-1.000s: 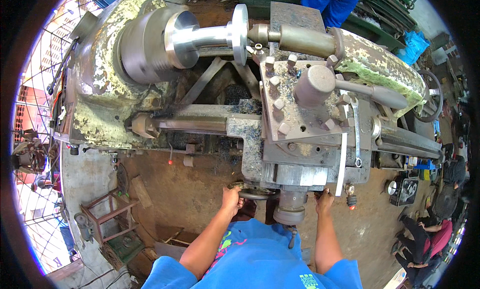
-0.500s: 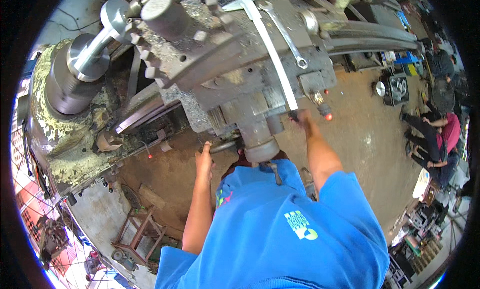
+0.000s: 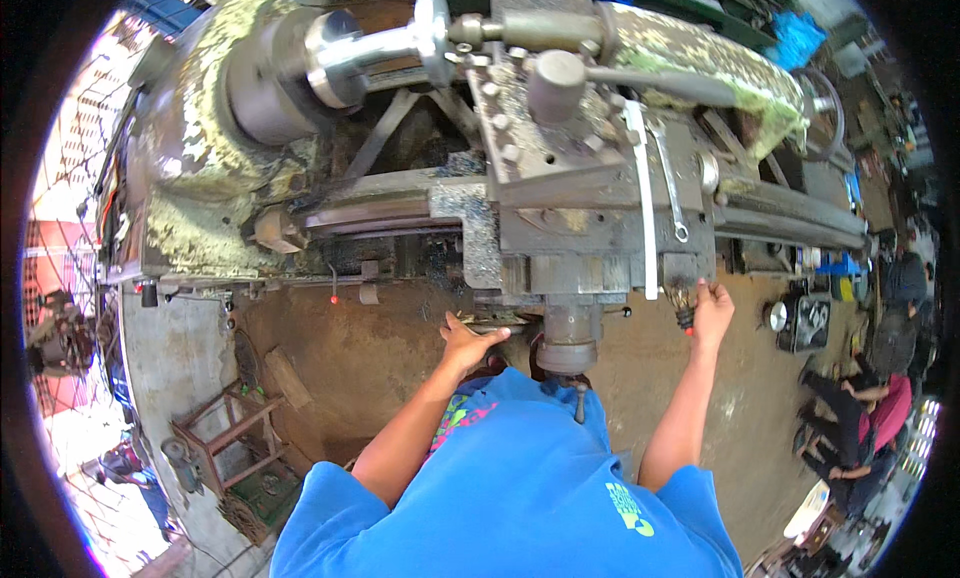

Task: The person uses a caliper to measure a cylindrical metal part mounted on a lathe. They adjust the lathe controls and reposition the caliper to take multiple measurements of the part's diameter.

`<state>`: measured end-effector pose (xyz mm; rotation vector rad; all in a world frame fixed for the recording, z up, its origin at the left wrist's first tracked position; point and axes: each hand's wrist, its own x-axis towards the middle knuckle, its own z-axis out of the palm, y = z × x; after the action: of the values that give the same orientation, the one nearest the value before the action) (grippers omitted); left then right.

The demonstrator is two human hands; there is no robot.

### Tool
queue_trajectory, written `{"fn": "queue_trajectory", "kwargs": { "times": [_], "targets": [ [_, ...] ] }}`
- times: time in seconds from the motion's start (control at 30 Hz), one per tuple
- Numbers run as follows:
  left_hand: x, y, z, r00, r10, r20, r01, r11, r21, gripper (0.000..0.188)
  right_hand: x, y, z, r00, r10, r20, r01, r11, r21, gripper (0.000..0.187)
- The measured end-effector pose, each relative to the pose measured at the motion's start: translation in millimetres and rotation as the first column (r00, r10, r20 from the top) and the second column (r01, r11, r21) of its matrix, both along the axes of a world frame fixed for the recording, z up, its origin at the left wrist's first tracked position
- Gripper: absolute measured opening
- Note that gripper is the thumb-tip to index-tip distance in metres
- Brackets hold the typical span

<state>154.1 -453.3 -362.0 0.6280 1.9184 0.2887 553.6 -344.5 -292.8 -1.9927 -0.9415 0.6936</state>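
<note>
My left hand [image 3: 468,344] is at the edge of a dark handwheel [image 3: 508,321] on the front of a lathe, thumb and forefinger spread apart against its rim. The other fingers are partly hidden. My right hand [image 3: 712,313] is closed at the right end of the carriage, by a lever with a red knob [image 3: 688,330]; what its fingertips hold is hidden. Left of that hand, a lever with a black knob [image 3: 627,312] sticks out. A pale caliper [image 3: 645,203] and a combination wrench [image 3: 669,183] lie on the carriage top.
A shiny flanged shaft [image 3: 385,44] sits in the chuck [image 3: 270,88], its other end against the tailstock [image 3: 690,53]. Chips cover the tool post [image 3: 557,93]. A wooden stool frame [image 3: 230,428] stands at left. People [image 3: 870,408] are at far right, near a black crate [image 3: 808,323].
My right hand has left the black-knobbed lever and moved right to the carriage end. My left hand has come onto the handwheel rim. The view has shifted, showing more of the lathe.
</note>
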Motion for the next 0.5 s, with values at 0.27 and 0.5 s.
{"fn": "queue_trajectory", "kwargs": {
  "times": [0.27, 0.5],
  "targets": [
    [-1.1, -4.0, -5.3, 0.998, 0.048, 0.027, -0.05, 0.997, 0.052, 0.149, -20.5, 12.8, 2.6, 0.842, 0.113, 0.528, -0.027, 0.985, -0.168, 0.032],
    [-5.2, -5.1, -10.5, 0.999, 0.026, 0.046, -0.028, 0.998, 0.059, 0.154, -22.6, 13.2, 4.1, 0.831, 0.135, 0.54, -0.035, 0.981, -0.191, 0.031]
  ]
}}
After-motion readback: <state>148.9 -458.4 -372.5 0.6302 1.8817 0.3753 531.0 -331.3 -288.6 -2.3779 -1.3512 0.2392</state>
